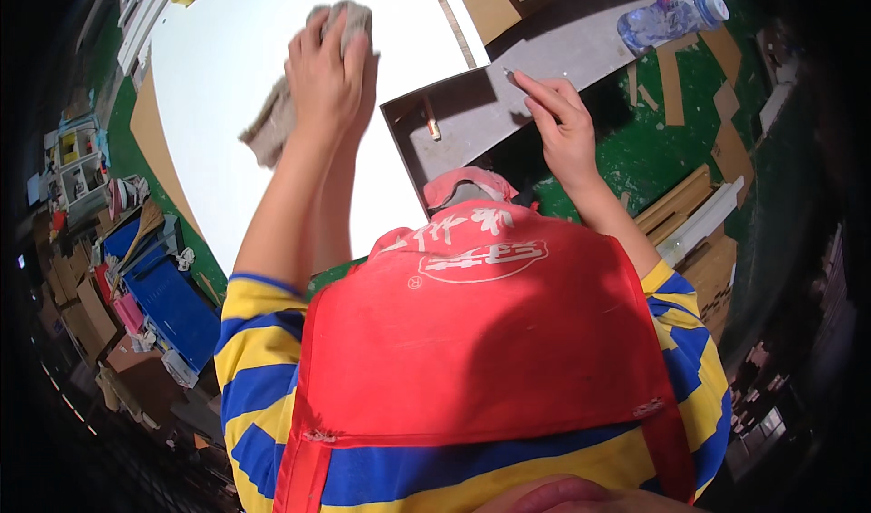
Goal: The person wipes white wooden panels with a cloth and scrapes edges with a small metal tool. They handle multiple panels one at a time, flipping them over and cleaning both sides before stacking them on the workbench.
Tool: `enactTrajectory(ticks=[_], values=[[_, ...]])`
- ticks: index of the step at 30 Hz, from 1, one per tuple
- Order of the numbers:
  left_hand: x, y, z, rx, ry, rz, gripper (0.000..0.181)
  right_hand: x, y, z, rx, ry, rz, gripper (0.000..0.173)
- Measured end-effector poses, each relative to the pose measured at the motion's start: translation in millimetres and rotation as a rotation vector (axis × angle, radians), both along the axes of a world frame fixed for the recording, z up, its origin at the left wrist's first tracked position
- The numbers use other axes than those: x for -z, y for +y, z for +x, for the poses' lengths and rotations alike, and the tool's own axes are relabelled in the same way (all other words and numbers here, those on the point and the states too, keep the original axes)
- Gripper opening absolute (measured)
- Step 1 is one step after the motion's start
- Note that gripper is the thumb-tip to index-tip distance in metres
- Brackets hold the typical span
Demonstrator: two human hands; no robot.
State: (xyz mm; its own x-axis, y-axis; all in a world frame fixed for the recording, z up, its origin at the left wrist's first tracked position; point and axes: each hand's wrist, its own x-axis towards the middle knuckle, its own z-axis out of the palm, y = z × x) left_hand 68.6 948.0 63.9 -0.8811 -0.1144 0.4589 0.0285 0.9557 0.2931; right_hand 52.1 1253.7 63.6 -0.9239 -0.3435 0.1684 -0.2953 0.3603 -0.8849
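Note:
My left hand (325,77) presses a crumpled grey-brown cloth (272,122) onto a large white panel (224,105). Part of the rag bunches up past my fingertips and part trails out beside my wrist. Off the panel's right edge, my right hand (563,122) hovers over a grey surface (544,64). Between its thumb and index finger pokes out the tip of a small pointed object (509,74), too small to name. Near that hand, a short stick-like item with a whitish end (433,122) lies on the grey surface.
A clear plastic bottle with a white cap (670,20) lies at the upper right. Cardboard strips (670,88) and boards (680,207) are on the green floor. At left are a blue bin (170,302), a broom (144,224) and a tool caddy (78,162).

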Motion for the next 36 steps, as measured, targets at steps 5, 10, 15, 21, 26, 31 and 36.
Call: enactTrajectory(ticks=[5, 10, 15, 21, 26, 31, 36], values=[[15, -3, -46, -0.091, -0.037, -0.111, 0.037, 2, -4, -8, -0.047, 0.134, 0.128, 0.040], [12, -4, -43, -0.071, -0.003, -0.109, 0.036, 0, -7, -9, -0.037, 0.128, 0.160, 0.040], [-2, 2, -41, -0.084, -0.006, -0.078, 0.033, -2, -11, -13, -0.079, 0.175, 0.207, 0.042], [-31, 22, -39, -0.122, -0.108, 0.101, 0.030, -3, -8, -18, -0.126, 0.306, 0.312, 0.045], [-31, 21, -39, -0.110, -0.074, 0.076, 0.029, -2, 7, -15, -0.166, 0.303, 0.394, 0.045], [-31, 23, -36, -0.133, -0.081, 0.080, 0.029, -15, 1, -16, -0.103, 0.142, 0.233, 0.042], [-30, 22, -36, -0.132, -0.058, 0.058, 0.029, -17, -8, -22, -0.140, 0.110, 0.216, 0.041]])
